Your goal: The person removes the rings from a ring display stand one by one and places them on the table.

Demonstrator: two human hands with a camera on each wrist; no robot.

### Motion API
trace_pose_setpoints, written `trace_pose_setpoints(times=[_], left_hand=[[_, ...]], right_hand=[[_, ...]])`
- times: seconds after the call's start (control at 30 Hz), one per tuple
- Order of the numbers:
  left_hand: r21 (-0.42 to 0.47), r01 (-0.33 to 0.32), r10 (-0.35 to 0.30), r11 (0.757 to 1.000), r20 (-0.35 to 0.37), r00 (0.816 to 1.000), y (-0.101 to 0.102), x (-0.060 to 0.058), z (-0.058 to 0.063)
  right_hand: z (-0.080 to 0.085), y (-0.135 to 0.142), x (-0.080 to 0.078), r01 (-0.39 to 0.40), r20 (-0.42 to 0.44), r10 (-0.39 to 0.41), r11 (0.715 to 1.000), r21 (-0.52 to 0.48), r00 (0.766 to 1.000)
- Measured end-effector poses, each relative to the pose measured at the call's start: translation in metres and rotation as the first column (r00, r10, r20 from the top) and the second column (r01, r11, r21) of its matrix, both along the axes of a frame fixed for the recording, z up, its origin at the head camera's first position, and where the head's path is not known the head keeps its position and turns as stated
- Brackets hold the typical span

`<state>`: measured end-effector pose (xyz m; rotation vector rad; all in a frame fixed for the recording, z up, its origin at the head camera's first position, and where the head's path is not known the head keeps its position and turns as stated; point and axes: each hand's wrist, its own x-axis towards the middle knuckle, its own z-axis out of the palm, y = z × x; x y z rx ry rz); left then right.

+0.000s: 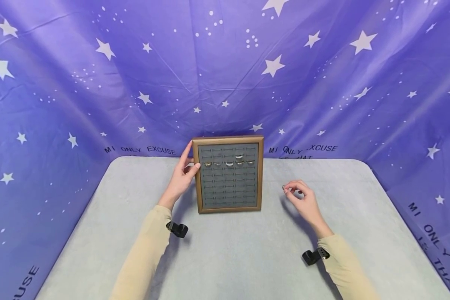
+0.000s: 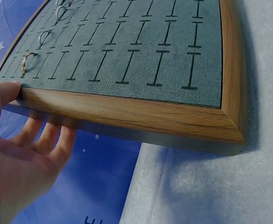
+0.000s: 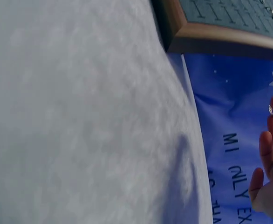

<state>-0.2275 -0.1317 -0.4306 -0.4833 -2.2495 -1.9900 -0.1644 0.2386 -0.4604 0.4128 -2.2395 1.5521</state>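
Note:
A wood-framed ring display tray with a grey-green slotted pad stands upright on the table. My left hand grips its left edge, thumb at the front and fingers behind, as the left wrist view also shows. A row of several rings crosses the pad's upper part, among them a gold ring nearest my left thumb. One silver ring sits a row higher. To the right of the tray, apart from it, my right hand pinches a small ring between thumb and fingertips, above the table.
The pale grey table extends around the tray. Close behind it hangs a purple-blue cloth with white stars and lettering, which also covers both sides. Black wrist cameras are strapped over both sleeves.

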Motion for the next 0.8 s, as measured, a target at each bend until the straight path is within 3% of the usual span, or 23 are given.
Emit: trace_pose_setpoints(times=[0.17,0.3,0.43,0.6,0.8], left_hand=[[-0.015,0.002,-0.002,1.0,-0.024,1.0,-0.003,-0.001,-0.003],[-0.002,0.014,-0.014,1.0,-0.063,0.998,-0.003,-0.001,-0.005],[-0.002,0.018,-0.018,1.0,-0.079,0.997,-0.001,-0.001,-0.004],[-0.019,0.006,-0.007,1.0,-0.036,0.999,0.0,0.0,-0.003],[-0.024,0.011,-0.011,1.0,0.008,1.0,0.004,0.015,0.022]], right_hand=[[-0.007,0.009,0.001,-0.018,0.04,0.015,0.997,0.069,0.999],[-0.025,0.019,-0.004,-0.057,0.057,0.05,0.989,0.134,0.997],[-0.042,0.03,-0.009,-0.098,0.098,0.075,0.959,0.264,0.992],[-0.05,0.038,-0.01,-0.14,0.147,0.092,0.924,0.356,0.985],[-0.051,0.04,-0.012,-0.171,0.201,0.098,0.905,0.39,0.975]])
